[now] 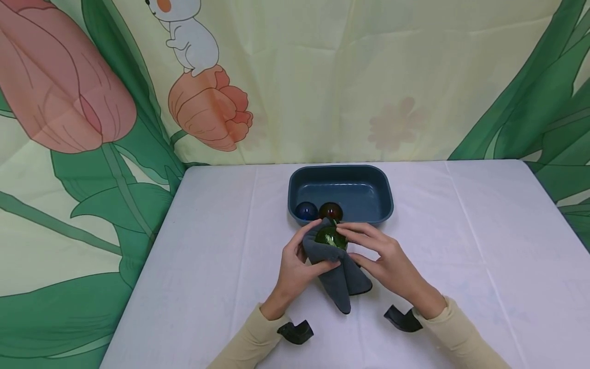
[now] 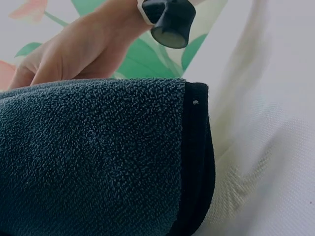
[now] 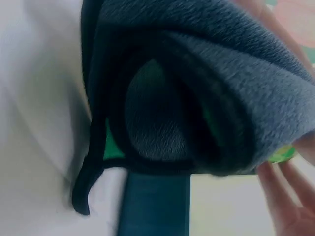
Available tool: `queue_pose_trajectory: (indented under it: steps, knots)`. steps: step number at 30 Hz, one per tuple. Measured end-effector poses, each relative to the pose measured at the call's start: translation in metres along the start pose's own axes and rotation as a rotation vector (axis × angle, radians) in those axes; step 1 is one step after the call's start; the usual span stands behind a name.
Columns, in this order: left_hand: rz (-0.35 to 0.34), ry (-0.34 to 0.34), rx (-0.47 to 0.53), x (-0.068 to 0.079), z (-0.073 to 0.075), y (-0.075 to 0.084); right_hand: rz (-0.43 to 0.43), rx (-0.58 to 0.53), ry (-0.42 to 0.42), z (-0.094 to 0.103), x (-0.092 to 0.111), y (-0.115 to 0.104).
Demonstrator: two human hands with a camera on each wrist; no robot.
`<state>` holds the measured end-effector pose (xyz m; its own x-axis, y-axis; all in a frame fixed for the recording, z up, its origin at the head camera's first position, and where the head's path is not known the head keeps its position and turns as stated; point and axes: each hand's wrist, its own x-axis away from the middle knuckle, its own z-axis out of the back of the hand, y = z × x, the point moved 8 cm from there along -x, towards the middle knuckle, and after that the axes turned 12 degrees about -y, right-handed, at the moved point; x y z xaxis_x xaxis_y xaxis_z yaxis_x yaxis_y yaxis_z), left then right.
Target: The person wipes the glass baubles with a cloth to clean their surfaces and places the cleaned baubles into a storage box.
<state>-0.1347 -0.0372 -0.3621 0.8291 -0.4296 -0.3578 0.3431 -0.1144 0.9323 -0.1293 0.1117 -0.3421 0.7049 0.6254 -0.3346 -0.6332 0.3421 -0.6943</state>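
Note:
Over the middle of the table, my left hand (image 1: 295, 264) holds a dark grey-blue cloth (image 1: 336, 282), thumb in front and fingers behind. A green glass ball (image 1: 331, 237) sits in the folds, its upper part showing. My right hand (image 1: 384, 256) grips the ball's right side with its fingertips, thumb lower against the cloth. Two cloth ends hang down. The left wrist view is mostly filled by the cloth (image 2: 98, 152) with its black hem. In the right wrist view, a bit of the green ball (image 3: 283, 154) shows between cloth and fingers.
Just beyond the hands stands a dark blue tray (image 1: 364, 192). It holds a blue glass ball (image 1: 306, 210) and a dark red-brown one (image 1: 331, 210) near its front left. The table (image 1: 207, 256) has a white cover, with a printed curtain (image 1: 313, 102) behind.

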Motion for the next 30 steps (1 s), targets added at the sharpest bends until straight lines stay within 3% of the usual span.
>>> queue_pose_trajectory:
  steps: [5, 8, 14, 22, 30]
  knots:
    - [0.002, 0.004, -0.006, 0.000, 0.000, 0.000, -0.119, -0.208, 0.009, -0.003, 0.001, 0.013]
    - [-0.003, 0.011, -0.010, 0.000, 0.000, 0.001, -0.152, -0.242, 0.007, -0.004, 0.001, 0.016]
    - [-0.011, 0.023, -0.007, 0.000, 0.002, 0.001, -0.112, -0.165, -0.026, -0.002, 0.000, 0.013]
    - [-0.020, 0.019, 0.005, -0.001, 0.004, 0.001, -0.014, 0.030, -0.023, 0.003, -0.001, 0.001]
    - [-0.022, -0.003, 0.014, -0.001, 0.001, 0.002, 0.033, 0.044, -0.023, 0.000, -0.001, -0.002]
